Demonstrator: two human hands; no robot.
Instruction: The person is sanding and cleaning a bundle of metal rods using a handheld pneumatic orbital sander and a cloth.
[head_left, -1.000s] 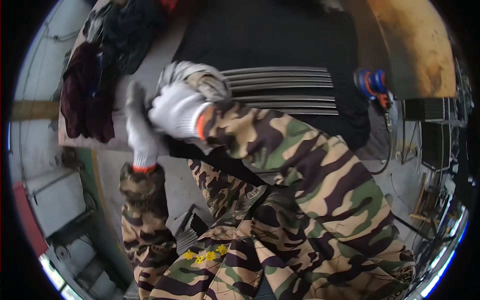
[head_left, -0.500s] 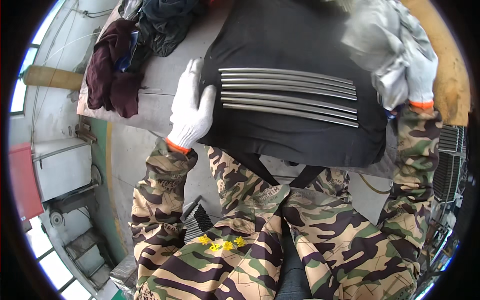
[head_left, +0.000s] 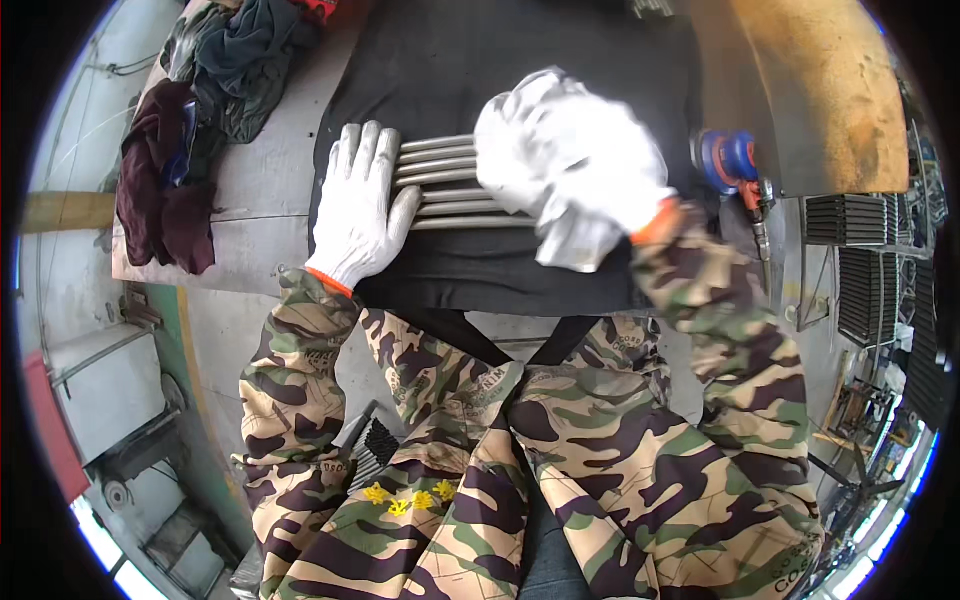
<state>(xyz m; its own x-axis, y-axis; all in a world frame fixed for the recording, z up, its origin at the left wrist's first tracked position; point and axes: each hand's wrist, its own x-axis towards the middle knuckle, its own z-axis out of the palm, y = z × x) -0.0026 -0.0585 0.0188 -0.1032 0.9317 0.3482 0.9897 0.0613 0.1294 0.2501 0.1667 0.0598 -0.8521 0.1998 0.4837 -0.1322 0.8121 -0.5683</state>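
Left hand [head_left: 358, 205], gloved and flat with fingers spread, presses the left ends of the metal rods [head_left: 450, 185] lying on a black mat [head_left: 480, 60]. Right hand [head_left: 575, 150] clutches a white rag [head_left: 580, 235] over the rods. Left of the mat lie heaped clothes [head_left: 190, 130]; at right, a blue power tool [head_left: 730, 160].

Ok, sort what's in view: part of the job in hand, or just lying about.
In hand:
left hand, flat on the rod ends
right hand, pressing a white cloth on them
metal rods
black mat under them

Lying about:
dark clothes
blue power tool
black grilles
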